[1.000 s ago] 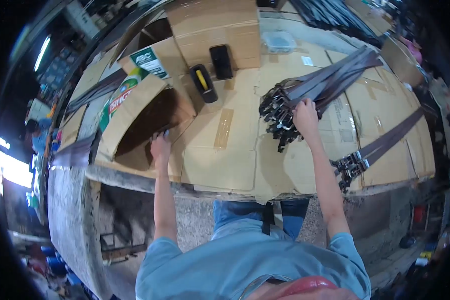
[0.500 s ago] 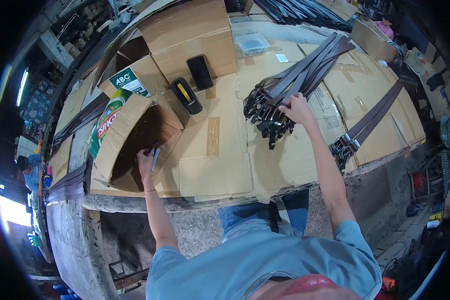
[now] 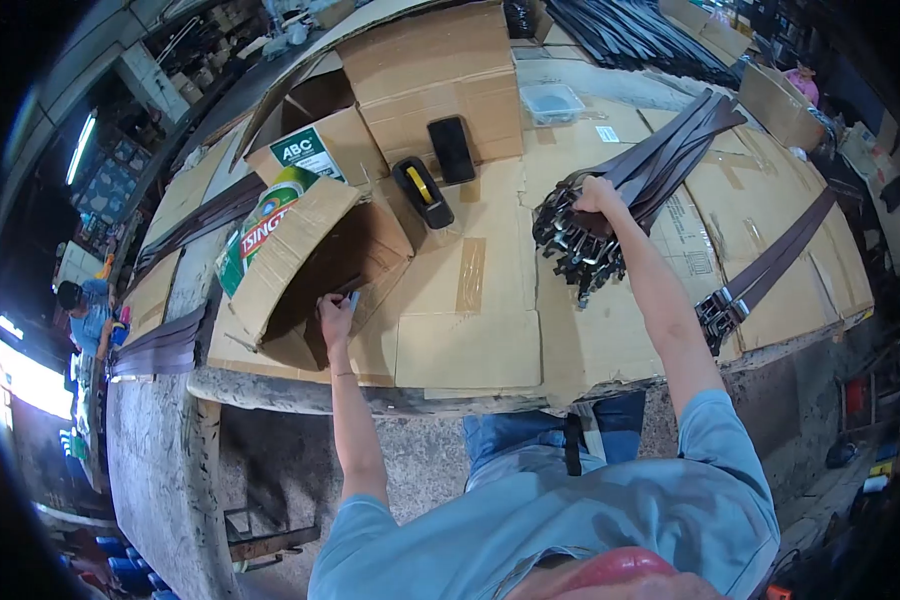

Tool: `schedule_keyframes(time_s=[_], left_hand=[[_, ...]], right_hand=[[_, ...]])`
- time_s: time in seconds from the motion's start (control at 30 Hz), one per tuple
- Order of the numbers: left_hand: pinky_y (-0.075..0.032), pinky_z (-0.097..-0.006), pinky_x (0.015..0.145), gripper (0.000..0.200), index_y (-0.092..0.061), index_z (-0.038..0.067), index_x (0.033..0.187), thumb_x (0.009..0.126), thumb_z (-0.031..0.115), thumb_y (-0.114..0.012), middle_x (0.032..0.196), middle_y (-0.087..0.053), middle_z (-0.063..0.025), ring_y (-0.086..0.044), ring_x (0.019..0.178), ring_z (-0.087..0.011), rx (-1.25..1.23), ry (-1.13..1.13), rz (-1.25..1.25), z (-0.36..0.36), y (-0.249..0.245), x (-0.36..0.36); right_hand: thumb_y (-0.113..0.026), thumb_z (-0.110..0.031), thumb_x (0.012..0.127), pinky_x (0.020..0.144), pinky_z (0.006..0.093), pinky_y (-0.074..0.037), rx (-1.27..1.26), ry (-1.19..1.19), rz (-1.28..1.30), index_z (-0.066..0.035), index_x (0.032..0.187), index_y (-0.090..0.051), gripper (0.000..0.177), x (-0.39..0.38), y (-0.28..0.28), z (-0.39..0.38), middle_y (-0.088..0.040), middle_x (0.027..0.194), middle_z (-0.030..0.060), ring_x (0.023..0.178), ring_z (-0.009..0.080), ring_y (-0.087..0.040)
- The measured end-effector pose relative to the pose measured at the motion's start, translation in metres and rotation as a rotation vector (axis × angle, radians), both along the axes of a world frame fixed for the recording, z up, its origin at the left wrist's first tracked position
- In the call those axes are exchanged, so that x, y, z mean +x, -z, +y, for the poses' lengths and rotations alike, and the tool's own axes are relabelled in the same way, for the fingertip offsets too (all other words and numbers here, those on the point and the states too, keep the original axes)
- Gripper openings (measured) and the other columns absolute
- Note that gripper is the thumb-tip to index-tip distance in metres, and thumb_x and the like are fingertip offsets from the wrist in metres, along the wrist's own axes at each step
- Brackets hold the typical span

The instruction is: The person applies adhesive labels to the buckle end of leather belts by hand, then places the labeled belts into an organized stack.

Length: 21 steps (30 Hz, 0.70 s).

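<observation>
At the mouth of an open cardboard box (image 3: 390, 234) on its side, my left hand (image 3: 336, 318) is closed on a thin pale strip (image 3: 354, 299); I cannot tell what kind of thing it is. My right hand (image 3: 598, 195) reaches over a thick bundle of dark belts (image 3: 670, 150), its fingers curled at their buckle end. Metal buckles (image 3: 578, 245) cluster under and in front of that hand. Farther right, a smaller group of belts (image 3: 785, 240) lies with its buckles (image 3: 718, 315) near the table edge.
A black tape dispenser (image 3: 423, 192) and a dark phone-like slab (image 3: 452, 150) sit by the taller cardboard box (image 3: 430, 85). Behind them is a clear plastic tub (image 3: 552, 104). More dark straps (image 3: 640, 40) lie at the back. A person (image 3: 88, 310) is at far left.
My right hand has shifted left across the bundle's buckle end. My left hand stays by the box mouth, the pale strip now showing less. The whole view has swung slightly.
</observation>
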<state>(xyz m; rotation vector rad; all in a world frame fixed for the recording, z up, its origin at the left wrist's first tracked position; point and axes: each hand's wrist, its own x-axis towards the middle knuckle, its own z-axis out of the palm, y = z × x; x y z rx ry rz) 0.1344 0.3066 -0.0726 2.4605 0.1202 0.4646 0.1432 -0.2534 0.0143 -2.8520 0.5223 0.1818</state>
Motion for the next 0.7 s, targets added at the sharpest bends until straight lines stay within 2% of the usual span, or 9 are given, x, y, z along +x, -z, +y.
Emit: schedule_keyframes(time_s=[0.13, 0.23, 0.3, 0.4, 0.43, 0.47, 0.53, 0.63, 0.7], left_hand=[[-0.043, -0.0384, 0.083, 0.019, -0.06, -0.001, 0.084, 0.074, 0.013, -0.068, 0.093, -0.059, -0.0173, -0.056, 0.092, -0.0302, -0.049, -0.031, 0.037, 0.009, 0.007, 0.013], [-0.046, -0.0371, 0.075, 0.021, -0.061, -0.002, 0.085, 0.073, 0.013, -0.07, 0.084, -0.062, -0.0162, -0.059, 0.08, -0.028, -0.175, -0.006, 0.03, 0.019, 0.015, 0.024], [-0.047, -0.0366, 0.073, 0.023, -0.061, -0.003, 0.085, 0.073, 0.014, -0.071, 0.081, -0.063, -0.0163, -0.06, 0.076, -0.0272, -0.194, 0.013, 0.005, 0.025, 0.013, 0.027], [-0.045, -0.0358, 0.079, 0.035, -0.056, -0.008, 0.099, 0.077, 0.016, -0.069, 0.094, -0.059, -0.0182, -0.056, 0.086, -0.0251, -0.193, 0.027, 0.06, 0.018, -0.006, 0.033], [-0.045, -0.0359, 0.079, 0.037, -0.056, -0.008, 0.102, 0.078, 0.017, -0.068, 0.096, -0.059, -0.0185, -0.057, 0.087, -0.0251, -0.112, 0.041, -0.025, 0.025, 0.0, 0.038], [-0.044, -0.0371, 0.083, 0.045, -0.055, -0.009, 0.105, 0.078, 0.023, -0.07, 0.102, -0.06, -0.0201, -0.057, 0.094, -0.0262, -0.299, 0.096, 0.071, 0.005, -0.037, 0.017], [-0.044, -0.037, 0.085, 0.051, -0.057, -0.005, 0.11, 0.076, 0.029, -0.071, 0.106, -0.061, -0.0219, -0.059, 0.097, -0.0266, -0.368, 0.084, -0.062, 0.013, -0.014, 0.029], [-0.049, -0.032, 0.068, 0.024, -0.066, -0.003, 0.083, 0.076, 0.02, -0.071, 0.08, -0.066, -0.015, -0.063, 0.073, -0.0219, -0.457, 0.137, -0.128, 0.001, -0.033, 0.014], [-0.049, -0.0323, 0.067, 0.023, -0.066, -0.002, 0.084, 0.077, 0.019, -0.071, 0.081, -0.066, -0.0155, -0.063, 0.075, -0.0223, -0.377, 0.029, -0.054, 0.006, -0.03, 0.021]], right_hand=[[-0.066, -0.045, 0.072, 0.085, 0.0442, -0.047, 0.076, -0.13, -0.135, 0.001, 0.09, -0.067, 0.05, 0.028, -0.009, -0.018, -0.064, 0.093, 0.0248, 0.095, 0.0384, -0.06], [-0.065, -0.046, 0.074, 0.069, 0.0435, -0.048, 0.201, -0.265, -0.449, 0.004, 0.064, -0.066, 0.05, -0.014, -0.073, 0.018, -0.06, 0.065, 0.0256, 0.069, 0.0384, -0.063], [-0.069, -0.036, 0.073, 0.073, 0.0414, -0.048, 0.308, -0.283, -0.298, 0.004, 0.064, -0.064, 0.041, -0.063, -0.113, 0.047, -0.061, 0.071, 0.0237, 0.077, 0.0368, -0.061], [-0.072, -0.027, 0.07, 0.09, 0.04, -0.038, 0.292, -0.433, -0.492, -0.001, 0.067, -0.06, 0.029, -0.147, -0.098, 0.086, -0.053, 0.102, 0.013, 0.105, 0.0301, -0.046], [-0.073, -0.027, 0.07, 0.091, 0.0418, -0.037, 0.301, -0.49, -0.47, -0.003, 0.069, -0.059, 0.028, -0.172, -0.088, 0.099, -0.051, 0.105, 0.0098, 0.106, 0.0277, -0.046], [-0.074, -0.026, 0.07, 0.09, 0.0425, -0.037, 0.295, -0.476, -0.447, -0.003, 0.069, -0.059, 0.027, -0.193, -0.076, 0.115, -0.051, 0.105, 0.0101, 0.105, 0.0283, -0.046], [-0.074, -0.025, 0.069, 0.089, 0.0431, -0.037, 0.308, -0.533, -0.376, -0.002, 0.069, -0.059, 0.027, -0.222, -0.048, 0.141, -0.052, 0.104, 0.0105, 0.104, 0.0288, -0.046], [-0.074, -0.021, 0.069, 0.087, 0.0434, -0.037, 0.306, -0.474, -0.505, -0.001, 0.07, -0.059, 0.025, -0.242, 0.001, 0.163, -0.052, 0.105, 0.0117, 0.103, 0.0304, -0.046], [-0.074, -0.017, 0.069, 0.087, 0.043, -0.037, 0.293, -0.403, -0.567, 0.001, 0.072, -0.06, 0.023, -0.249, 0.016, 0.172, -0.052, 0.106, 0.013, 0.102, 0.0319, -0.045]])
